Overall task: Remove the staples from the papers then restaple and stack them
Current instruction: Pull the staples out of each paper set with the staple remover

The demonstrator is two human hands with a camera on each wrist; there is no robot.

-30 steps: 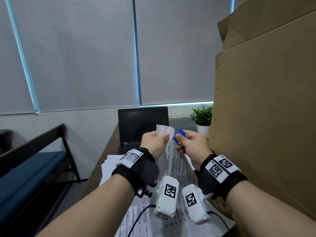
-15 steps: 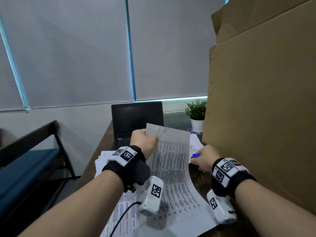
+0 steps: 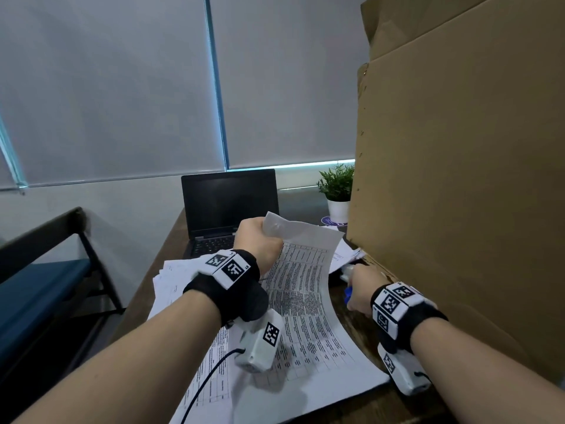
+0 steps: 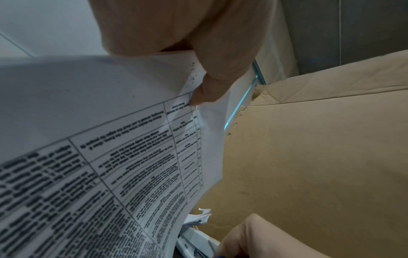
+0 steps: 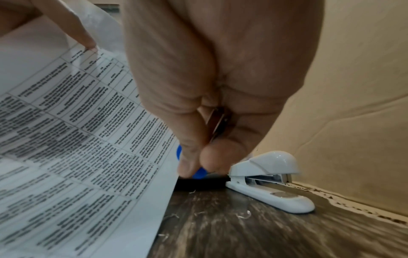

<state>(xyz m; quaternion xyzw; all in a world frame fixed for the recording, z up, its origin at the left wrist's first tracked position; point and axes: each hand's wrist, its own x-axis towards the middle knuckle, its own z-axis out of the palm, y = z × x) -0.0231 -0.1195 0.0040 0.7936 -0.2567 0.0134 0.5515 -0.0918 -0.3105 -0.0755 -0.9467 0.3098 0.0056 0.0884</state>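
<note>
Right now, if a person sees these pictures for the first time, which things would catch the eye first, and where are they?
The left hand holds up the printed papers by their top corner, in the middle above the desk. The right hand pinches a blue staple remover low over the dark desk, beside a white stapler. A tall cardboard box fills the right side.

Printed papers (image 3: 301, 289) lifted, white stapler (image 5: 268, 178) flat.

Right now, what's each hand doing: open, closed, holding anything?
Left hand: closed, pinching the top corner of the printed papers.
Right hand: closed, holding the blue staple remover low by the white stapler.
</note>
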